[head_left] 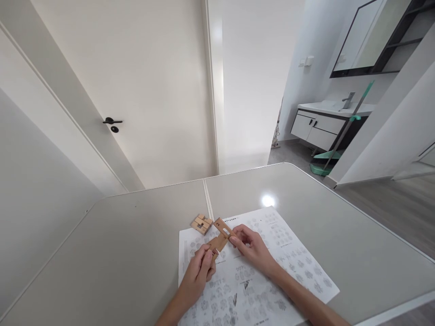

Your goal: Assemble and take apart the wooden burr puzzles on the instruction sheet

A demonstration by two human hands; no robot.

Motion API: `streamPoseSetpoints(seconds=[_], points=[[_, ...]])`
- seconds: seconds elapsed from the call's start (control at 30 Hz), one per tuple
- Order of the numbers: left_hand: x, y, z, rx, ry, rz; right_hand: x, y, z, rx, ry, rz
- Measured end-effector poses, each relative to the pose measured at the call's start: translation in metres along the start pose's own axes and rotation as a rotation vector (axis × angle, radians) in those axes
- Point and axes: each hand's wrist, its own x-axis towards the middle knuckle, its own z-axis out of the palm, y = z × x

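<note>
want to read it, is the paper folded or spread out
Spread out: the paper lies flat on the table, print showing.

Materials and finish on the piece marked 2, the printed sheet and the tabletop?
Piece marked 2: probably wood, fairly matte; warm brown colour, dark numeral.
Printed sheet: likely plain uncoated paper; thin, white, grey print, no glare.
Tabletop: smooth and semi-gloss, as the bright reflection shows; perhaps laminate or coated board, core not visible.

paper (238,283) — on table (136,253) | blocks (205,225) — left, at paper's far edge
</note>
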Motion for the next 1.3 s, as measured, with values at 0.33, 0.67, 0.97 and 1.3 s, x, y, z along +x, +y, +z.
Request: streamPoseSetpoints(seconds=[0.33, 0.67, 0.97, 1.3], points=[[0.000, -0.005, 0.001, 0.110, 0.061, 0.016, -0.008, 0.004, 0.007, -0.328, -0.025, -0.175], [0.004, -0.015, 0.000, 0.153, 0.097, 0.003, -0.009, 0.013, 0.005, -0.416, -0.012, -0.231], [0.004, -0.005, 0.003, 0.097, 0.102, -0.003, -0.010, 0.012, 0.007, -0.547, -0.014, -0.338], [0.004, 0.003, 0.007, -0.009, 0.095, -0.018, -0.011, 0.010, 0.010, -0.569, -0.019, -0.470]])
